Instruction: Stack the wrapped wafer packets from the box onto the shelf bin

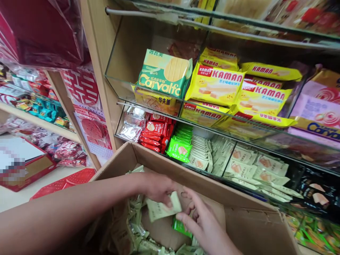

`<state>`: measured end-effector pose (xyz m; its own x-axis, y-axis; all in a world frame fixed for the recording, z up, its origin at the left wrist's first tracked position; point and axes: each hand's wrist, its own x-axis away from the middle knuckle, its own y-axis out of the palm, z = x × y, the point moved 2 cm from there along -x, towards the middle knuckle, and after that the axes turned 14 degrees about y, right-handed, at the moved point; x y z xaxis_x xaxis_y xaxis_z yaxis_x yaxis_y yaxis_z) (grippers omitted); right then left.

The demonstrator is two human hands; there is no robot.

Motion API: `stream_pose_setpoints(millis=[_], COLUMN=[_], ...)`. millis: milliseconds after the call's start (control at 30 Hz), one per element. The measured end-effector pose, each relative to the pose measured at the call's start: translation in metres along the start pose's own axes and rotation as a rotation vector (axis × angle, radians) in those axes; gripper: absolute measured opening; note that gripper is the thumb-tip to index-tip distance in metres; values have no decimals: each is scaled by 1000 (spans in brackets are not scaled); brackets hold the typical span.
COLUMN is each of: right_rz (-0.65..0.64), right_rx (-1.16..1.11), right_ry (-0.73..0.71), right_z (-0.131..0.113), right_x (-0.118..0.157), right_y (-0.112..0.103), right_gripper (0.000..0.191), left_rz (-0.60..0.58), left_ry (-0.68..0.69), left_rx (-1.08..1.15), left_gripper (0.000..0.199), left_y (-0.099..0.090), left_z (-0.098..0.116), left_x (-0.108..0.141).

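Over an open cardboard box (247,226), my left hand (159,187) pinches a pale green snack packet (162,210), slightly blurred. My right hand (199,216) is just to its right, fingers spread and curved, with nothing visible held in it. A bright green packet (182,226) lies below, beside the right hand's fingers. Many pale green packets (122,233) fill the left and bottom of the box, around a bare patch of cardboard.
Behind the box, a clear-walled shelf bin (228,156) holds rows of small packets. Above are yellow wafer packs (215,85) and a green wafer pack (164,74). A wooden post (98,71) stands left, beside a red box (34,170).
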<state>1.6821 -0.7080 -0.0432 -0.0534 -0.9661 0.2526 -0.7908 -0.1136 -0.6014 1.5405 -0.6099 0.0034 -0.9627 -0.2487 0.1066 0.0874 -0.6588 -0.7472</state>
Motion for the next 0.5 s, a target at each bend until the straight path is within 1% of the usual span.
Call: stream_pose_setpoints(millis=[33, 67, 100, 167, 200, 233, 300, 367, 433, 500], right_rz=[20, 19, -1, -72, -99, -99, -55, -23, -17, 13], right_rx=[-70, -140, -212, -355, -412, -449, -459, -408, -319, -168], right_ry=[19, 32, 44, 84, 111, 140, 174, 183, 178, 149], right_z=[-3, -6, -8, -12, -13, -14, -15, -16, -16, -13], right_x=[1, 1, 1, 2, 3, 4, 8, 14, 22, 33], right_y=[-3, -7, -11, -20, -24, -28, -32, -33, -35, -42], right_gripper=[54, 54, 52, 48, 47, 47, 47, 42, 33, 26], left_rz=[-36, -45, -23, 26, 20, 5, -14, 17, 63, 113], left_ry=[57, 98, 117, 112, 110, 116, 133, 129, 119, 123], left_rx=[86, 192, 316, 571, 682, 764, 822, 813, 813, 799], left_gripper=[20, 24, 27, 35, 40, 44, 49, 48, 46, 42], left_y=[2, 4, 5, 5, 5, 4, 3, 3, 4, 3], left_z=[1, 2, 2, 2, 2, 3, 3, 5, 9, 15], left_x=[-4, -7, -9, -11, -11, -10, -8, -6, -5, -5])
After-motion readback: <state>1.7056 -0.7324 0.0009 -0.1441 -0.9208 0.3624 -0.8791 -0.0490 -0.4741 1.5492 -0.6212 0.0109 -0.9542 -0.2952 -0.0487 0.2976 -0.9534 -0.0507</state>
